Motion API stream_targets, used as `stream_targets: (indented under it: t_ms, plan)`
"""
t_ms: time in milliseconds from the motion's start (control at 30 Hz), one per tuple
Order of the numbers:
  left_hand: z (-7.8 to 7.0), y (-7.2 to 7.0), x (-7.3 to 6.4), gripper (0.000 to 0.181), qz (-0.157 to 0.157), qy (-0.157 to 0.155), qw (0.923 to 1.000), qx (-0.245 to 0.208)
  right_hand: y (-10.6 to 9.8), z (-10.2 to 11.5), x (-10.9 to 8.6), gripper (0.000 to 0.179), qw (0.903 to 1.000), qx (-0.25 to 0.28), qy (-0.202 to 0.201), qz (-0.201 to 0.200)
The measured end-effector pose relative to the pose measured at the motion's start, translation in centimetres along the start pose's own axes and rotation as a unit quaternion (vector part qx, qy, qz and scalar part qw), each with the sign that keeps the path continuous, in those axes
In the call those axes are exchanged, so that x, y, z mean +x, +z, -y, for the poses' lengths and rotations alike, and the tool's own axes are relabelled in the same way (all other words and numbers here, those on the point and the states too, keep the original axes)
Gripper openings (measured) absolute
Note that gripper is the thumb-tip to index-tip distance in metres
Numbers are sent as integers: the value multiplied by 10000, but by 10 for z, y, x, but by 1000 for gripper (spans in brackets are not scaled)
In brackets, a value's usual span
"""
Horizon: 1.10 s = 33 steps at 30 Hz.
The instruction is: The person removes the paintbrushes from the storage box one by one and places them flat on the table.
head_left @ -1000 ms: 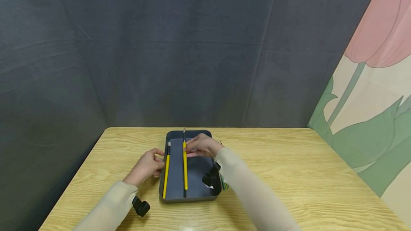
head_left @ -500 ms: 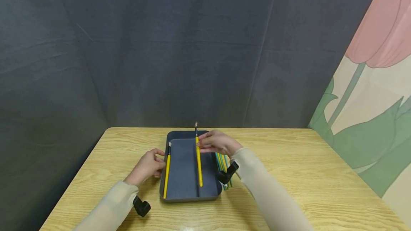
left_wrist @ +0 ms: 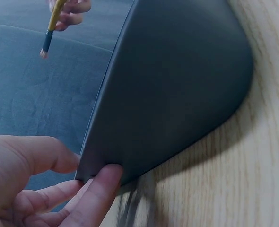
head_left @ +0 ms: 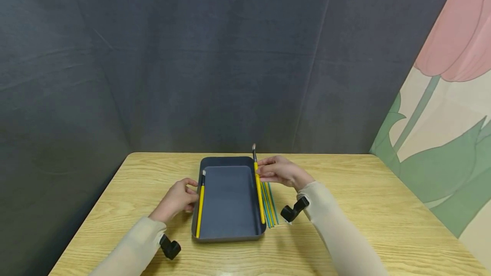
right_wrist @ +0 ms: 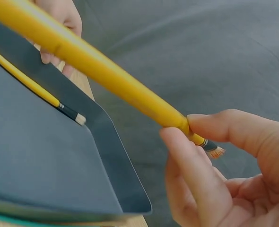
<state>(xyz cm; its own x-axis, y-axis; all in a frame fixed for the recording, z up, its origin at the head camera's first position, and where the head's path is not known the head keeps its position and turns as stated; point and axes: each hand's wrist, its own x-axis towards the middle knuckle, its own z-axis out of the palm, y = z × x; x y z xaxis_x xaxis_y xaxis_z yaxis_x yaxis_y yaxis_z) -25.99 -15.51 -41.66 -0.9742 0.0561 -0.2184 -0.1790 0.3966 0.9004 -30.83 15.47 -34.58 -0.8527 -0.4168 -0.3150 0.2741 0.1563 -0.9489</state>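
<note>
A dark grey rectangular tray [head_left: 230,238] stands on the wooden table. My left hand [head_left: 177,199] holds the tray's left wall; in the left wrist view its fingertips [left_wrist: 112,174] lie against the outer side, by the rim. My right hand [head_left: 279,171] pinches a yellow paintbrush [head_left: 259,195] between thumb and fingers near the dark ferrule, bristles up, over the tray's right rim. Inside the tray, along its left wall, lies a second yellow paintbrush [head_left: 200,210] with pale bristles [right_wrist: 81,119].
Several thin green and yellow sticks [head_left: 270,208] lie on the table [head_left: 345,208] just right of the tray. A dark curtain [head_left: 211,63] hangs behind the table, and a tulip-patterned wall [head_left: 441,139] is on the right.
My right hand has lifted the paintbrush and carried it rightward from the middle of the tray to its right rim, uncovering the sticks. The left hand has stayed at the tray's left wall.
</note>
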Motion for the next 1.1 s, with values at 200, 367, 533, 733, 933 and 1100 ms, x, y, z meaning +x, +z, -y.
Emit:
stream_targets:
  t_ms: [200, 367, 533, 733, 933, 1100]
  plan:
    - [-1, 1, 0, 40, -27, 15, 10000, -18, -18, -6, -9, 48, 9999, -68, -44, -138]
    - [-1, 1, 0, 40, -11, 47, 10000, -34, -33, -17, -10, 49, 9998, -45, -37, -214]
    - [0, 1, 1, 40, -26, 30, 10000, -19, -47, -28, -10, 49, 9997, -155, -20, -190]
    - [-1, 1, 0, 40, -49, -29, 10000, 42, -59, -40, -6, 49, 9997, -242, 78, 7]
    - [-4, 1, -2, 40, -33, -40, 9999, 87, -70, -50, -1, 50, 9995, -297, 133, 58]
    - [-5, 0, -4, 40, 18, 28, 10000, 83, -77, -59, 3, 48, 9990, -422, 134, 45]
